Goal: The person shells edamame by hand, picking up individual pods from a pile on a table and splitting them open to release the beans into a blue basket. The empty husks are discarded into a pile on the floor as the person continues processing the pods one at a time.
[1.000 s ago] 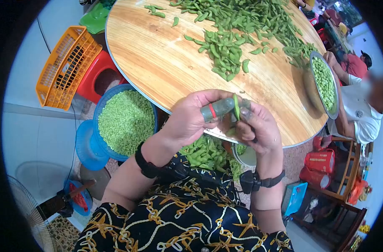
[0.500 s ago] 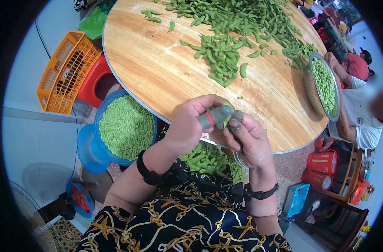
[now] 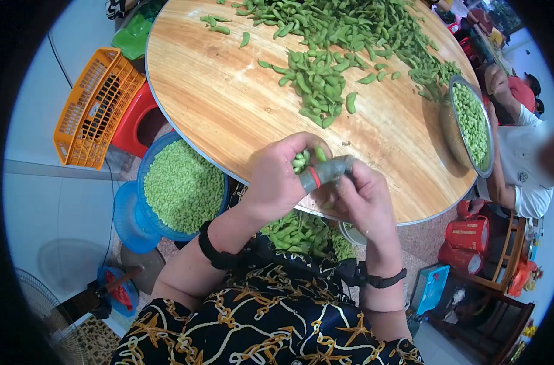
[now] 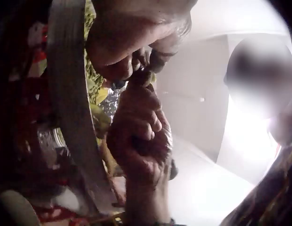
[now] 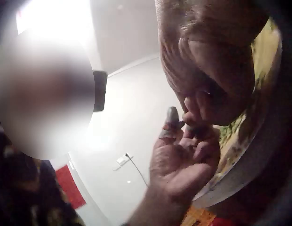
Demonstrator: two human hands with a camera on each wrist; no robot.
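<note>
A: Blue plastic, that basket at eight o'clock from the hands, heaped with shelled beans. A steel bowl at three o'clock on the round wooden table holds more.

B: And the hands?

A: At the table's near edge. The left hand is curled round a few loose green beans, its thumb in a grey sheath. The right hand touches it, fingertips pinched at that thumb; what they pinch is hidden.

B: Do the wrist views add anything?

A: Dim and close. They show the pinched fingertips and the table's underside, nothing of the unshelled pods at twelve o'clock or those on her lap.
</note>
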